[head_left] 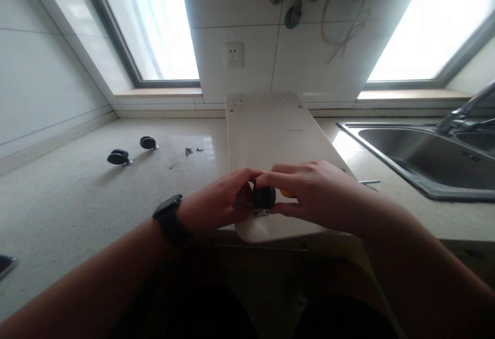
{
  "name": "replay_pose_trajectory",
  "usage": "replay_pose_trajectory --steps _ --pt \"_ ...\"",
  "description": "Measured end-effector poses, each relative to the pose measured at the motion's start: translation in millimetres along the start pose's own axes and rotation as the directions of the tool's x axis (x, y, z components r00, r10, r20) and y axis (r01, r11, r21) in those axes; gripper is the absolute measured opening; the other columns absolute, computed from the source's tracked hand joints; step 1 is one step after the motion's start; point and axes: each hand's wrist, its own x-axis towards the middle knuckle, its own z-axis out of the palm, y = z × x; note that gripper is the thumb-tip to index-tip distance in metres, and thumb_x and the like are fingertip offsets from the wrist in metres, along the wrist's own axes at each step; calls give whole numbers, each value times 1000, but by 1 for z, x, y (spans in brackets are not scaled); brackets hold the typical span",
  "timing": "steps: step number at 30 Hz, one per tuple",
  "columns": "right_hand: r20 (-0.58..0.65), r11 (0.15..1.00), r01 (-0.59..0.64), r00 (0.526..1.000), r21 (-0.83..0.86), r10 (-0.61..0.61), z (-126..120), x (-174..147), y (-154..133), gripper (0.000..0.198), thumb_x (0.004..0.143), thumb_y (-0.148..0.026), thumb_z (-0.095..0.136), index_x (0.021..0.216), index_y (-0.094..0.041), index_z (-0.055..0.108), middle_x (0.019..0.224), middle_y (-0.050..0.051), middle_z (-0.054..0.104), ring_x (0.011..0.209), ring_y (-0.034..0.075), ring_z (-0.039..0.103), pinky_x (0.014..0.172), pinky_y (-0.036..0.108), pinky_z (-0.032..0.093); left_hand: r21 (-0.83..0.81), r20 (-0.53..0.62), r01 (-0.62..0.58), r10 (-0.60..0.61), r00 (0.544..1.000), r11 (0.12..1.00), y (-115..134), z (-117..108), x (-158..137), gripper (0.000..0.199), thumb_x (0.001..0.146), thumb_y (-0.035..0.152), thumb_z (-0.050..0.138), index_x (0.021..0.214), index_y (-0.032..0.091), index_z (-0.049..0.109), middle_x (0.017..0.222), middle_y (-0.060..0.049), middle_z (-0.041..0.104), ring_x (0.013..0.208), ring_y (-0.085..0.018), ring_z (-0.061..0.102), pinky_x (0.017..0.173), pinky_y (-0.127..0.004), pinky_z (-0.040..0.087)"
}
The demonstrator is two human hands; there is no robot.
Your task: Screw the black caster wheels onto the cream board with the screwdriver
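Note:
A black caster wheel (264, 198) with a metal mounting plate (262, 213) stands at the near end of a pale board (284, 140). My left hand (237, 195) wears a black watch at the wrist and has its fingers closed at the caster's left side. From the other side, my right hand (305, 187) grips the same wheel, thumb low and fingers over the top. A bit of something orange (286, 193) shows under my right palm; its kind is hidden. Past that hand, a thin metal rod (369, 181) juts out over the counter.
Two more black casters, one nearer (118, 157) and one farther (147, 143), lie on the speckled counter (147, 189) at left. Small screws (188, 151) are heaped beside the board. A steel sink (410, 153) is at right; a wall socket (234, 54) is behind.

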Motion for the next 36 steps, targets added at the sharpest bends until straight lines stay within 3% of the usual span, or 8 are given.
replay_pose_trajectory --steps 11,36 --pt "18 999 4 1000 39 -4 -1 1 1 28 92 -35 70 119 -33 62 102 -5 70 75 11 60 64 25 32 -39 -1 22 -23 1000 999 1 0 0 49 92 30 74 134 17 53 116 -11 66 95 -19 62 81 -32 52" --pt "49 998 -41 998 38 39 -2 1 0 29 91 -33 72 118 -33 62 102 -6 69 76 12 60 65 26 31 -62 0 10 -10 1000 998 -2 1 0 44 93 26 72 133 17 54 110 -10 67 87 -16 62 71 -27 50"
